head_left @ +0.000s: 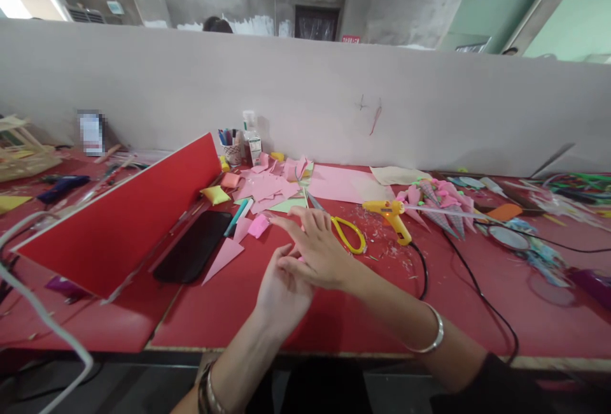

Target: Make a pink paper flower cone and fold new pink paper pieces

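1. Spanning the foreground, the red tabletop (186, 321) carries everything; working above its barer near strip should help keep scraps (386, 247) out of the palms.
2. The red board (128, 216) stands to the left, well apart from both hands.
3. The right hand (322, 255) lies across the left hand (284, 290). The right grip is loose, fingers extended; the left palm turns upward, but its fingers are partly hidden, so I cannot tell how far that grip is open.
4. The yellow glue gun (390, 213) sits rightward, best treated as hot.
5. Yellow-handled scissors (340, 234) lie just beyond the right hand; mind them.
6. A pink packet (258, 226) lies near the right fingers.
7. Smallest is the pink bit (301, 260), showing between the palms, its shape mostly hidden. Shaping it seems the step: light, even pressure should serve, since squeezing could flatten it.
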{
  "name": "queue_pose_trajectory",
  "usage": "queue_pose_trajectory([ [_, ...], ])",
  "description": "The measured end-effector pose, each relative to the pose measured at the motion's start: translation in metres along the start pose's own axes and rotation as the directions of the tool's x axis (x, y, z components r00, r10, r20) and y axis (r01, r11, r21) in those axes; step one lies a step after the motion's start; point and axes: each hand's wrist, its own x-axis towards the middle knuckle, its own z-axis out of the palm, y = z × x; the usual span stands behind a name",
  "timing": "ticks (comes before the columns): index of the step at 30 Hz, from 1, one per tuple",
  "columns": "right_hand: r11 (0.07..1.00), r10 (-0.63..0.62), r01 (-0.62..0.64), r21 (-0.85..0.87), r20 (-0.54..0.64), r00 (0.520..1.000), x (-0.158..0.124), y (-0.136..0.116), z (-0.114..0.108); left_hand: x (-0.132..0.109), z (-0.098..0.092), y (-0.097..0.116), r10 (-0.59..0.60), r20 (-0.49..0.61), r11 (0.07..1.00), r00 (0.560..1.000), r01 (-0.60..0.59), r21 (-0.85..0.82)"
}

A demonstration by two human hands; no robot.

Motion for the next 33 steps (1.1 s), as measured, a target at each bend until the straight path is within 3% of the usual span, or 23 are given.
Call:
queue_pose_trajectory([
  [2, 0.956, 0.112, -0.089, 0.281, -0.069, 0.991, 0.001, 0.006, -0.001, 0.003, 0.002, 0.009, -0.025, -0.049, 1.000, 0.999, 0.025, -0.001],
  [3, 0.875, 0.209, -0.140, 0.464, -0.102, 0.973, 0.002, 0.010, -0.002, 0.004, 0.002, 0.013, -0.002, -0.060, 0.998, 0.998, 0.005, 0.060],
  [5, 0.578, 0.419, -0.188, 0.794, -0.092, 0.903, 0.004, 0.018, -0.006, 0.005, 0.003, 0.019, 0.169, -0.010, 0.946, 0.986, -0.160, 0.282],
  [8, 0.138, 0.601, -0.162, 0.977, 0.047, 0.798, 0.006, 0.023, -0.015, -0.001, 0.001, 0.021, 0.384, 0.146, 0.757, 0.912, -0.402, 0.516],
  [10, -0.008, 0.638, -0.138, 0.990, 0.111, 0.762, 0.007, 0.019, -0.021, -0.008, 0.000, 0.018, 0.447, 0.274, 0.606, 0.852, -0.513, 0.607],
  [11, -0.038, 0.639, -0.131, 0.991, 0.125, 0.759, 0.007, 0.016, -0.024, -0.011, -0.001, 0.015, 0.462, 0.426, 0.410, 0.778, -0.614, 0.675],
  [14, 0.003, 0.598, -0.126, 0.992, 0.099, 0.795, 0.008, 0.004, -0.032, -0.016, -0.002, 0.006, 0.328, 0.773, -0.124, 0.543, -0.787, 0.605],
  [16, 0.088, 0.570, -0.131, 0.987, 0.058, 0.820, 0.009, -0.002, -0.035, -0.017, -0.002, 0.003, 0.238, 0.859, -0.311, 0.454, -0.802, 0.510],
  [18, 0.175, 0.555, -0.136, 0.975, 0.017, 0.832, 0.009, -0.005, -0.037, -0.017, -0.002, 0.002, 0.194, 0.893, -0.426, 0.406, -0.785, 0.449],
  [22, 0.326, 0.473, -0.141, 0.935, -0.033, 0.880, 0.008, -0.006, -0.040, -0.017, -0.002, 0.003, 0.173, 0.930, -0.569, 0.324, -0.738, 0.363],
  [25, 0.384, 0.419, -0.135, 0.913, -0.042, 0.907, 0.009, -0.009, -0.042, -0.018, -0.004, 0.004, 0.177, 0.944, -0.632, 0.280, -0.703, 0.327],
  [29, 0.379, 0.432, -0.121, 0.917, -0.060, 0.900, 0.011, -0.012, -0.046, -0.018, -0.007, 0.006, 0.180, 0.957, -0.661, 0.228, -0.692, 0.289],
  [33, 0.342, 0.468, -0.108, 0.933, -0.070, 0.881, 0.013, -0.012, -0.046, -0.018, -0.010, 0.011, 0.224, 0.961, -0.591, 0.163, -0.761, 0.267],
])
